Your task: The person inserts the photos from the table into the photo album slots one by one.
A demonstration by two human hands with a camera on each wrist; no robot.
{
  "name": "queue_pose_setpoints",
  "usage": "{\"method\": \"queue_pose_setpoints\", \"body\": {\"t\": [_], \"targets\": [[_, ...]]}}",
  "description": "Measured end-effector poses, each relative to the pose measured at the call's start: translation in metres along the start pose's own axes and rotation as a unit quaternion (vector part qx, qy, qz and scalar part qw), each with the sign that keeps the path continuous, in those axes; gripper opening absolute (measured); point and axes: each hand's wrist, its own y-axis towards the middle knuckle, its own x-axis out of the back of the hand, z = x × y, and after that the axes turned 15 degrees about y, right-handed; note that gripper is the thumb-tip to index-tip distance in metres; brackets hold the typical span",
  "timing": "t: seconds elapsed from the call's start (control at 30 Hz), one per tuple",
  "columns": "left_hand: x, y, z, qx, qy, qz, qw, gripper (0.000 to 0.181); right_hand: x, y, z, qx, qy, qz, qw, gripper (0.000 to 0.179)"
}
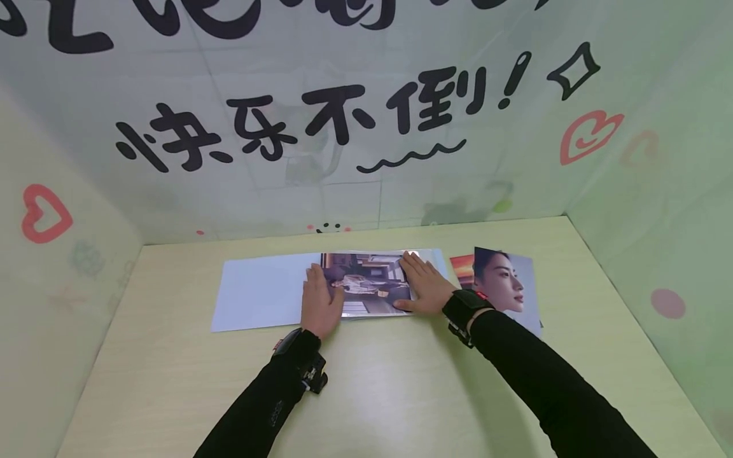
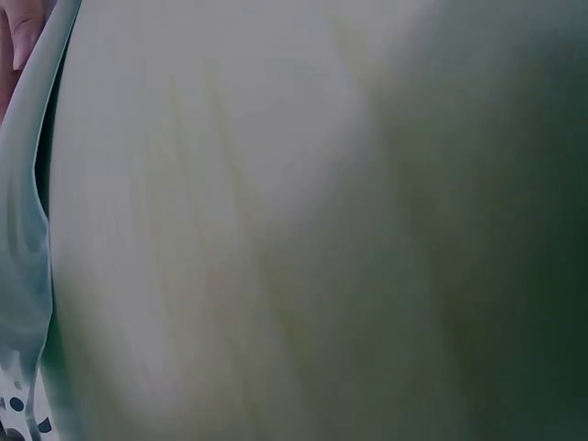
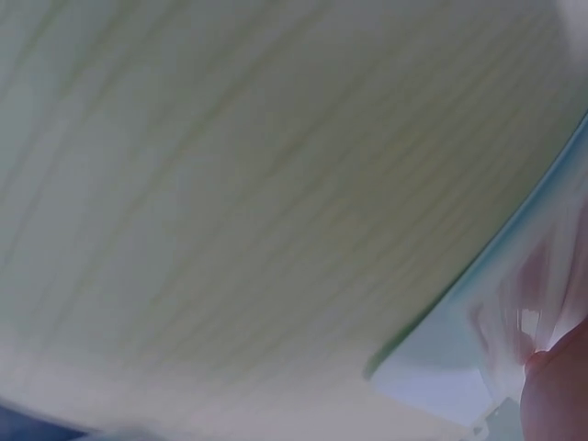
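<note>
black wall lettering (image 1: 80, 43) cropped by the head view's top edge, red-orange picture (image 1: 462, 270) mostly hidden under the portrait photo (image 1: 508, 286), print (image 1: 372, 280) partly covered by left hand (image 1: 321, 304) and right hand (image 1: 426, 287), tabletop (image 2: 211, 230) blurred at the left wrist

There are two hands, one left hand (image 1: 321, 306) and one right hand (image 1: 426, 286), two black sleeves (image 1: 254, 404), two wristbands (image 1: 466, 312), one open album (image 1: 258, 292) and one table (image 1: 372, 394). Three photos can be made out: one room photo (image 1: 372, 287), one portrait (image 1: 506, 280), one sunset picture (image 1: 461, 268); whether more lie beneath cannot be told. The walls carry two bold red hearts (image 1: 590, 138) and one star (image 1: 590, 62).
</note>
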Motion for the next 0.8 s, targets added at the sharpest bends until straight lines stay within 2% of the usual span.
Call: {"method": "queue_pose_setpoints", "body": {"t": [0.17, 0.57, 0.7, 0.8], "targets": [[-0.0048, 0.0022, 0.0, -0.006, 0.042, 0.014, 0.999, 0.071, -0.0025, 0.0017, -0.0023, -0.003, 0.006, -0.005, 1.0, 0.1], [0.0026, 0.0006, 0.0035, -0.074, 0.058, 0.071, 0.993, 0.072, -0.0047, 0.0044, 0.0, -0.004, 0.006, -0.009, 0.9999, 0.101], [0.0043, 0.0003, 0.0043, -0.081, 0.064, 0.095, 0.9901, 0.075, -0.0045, 0.0044, 0.0011, -0.004, 0.0, -0.008, 1.0, 0.099], [0.0046, -0.0002, 0.0052, -0.086, 0.066, 0.096, 0.9895, 0.077, -0.0036, 0.0045, 0.0036, -0.003, 0.009, -0.01, 0.9999, 0.098]]}}
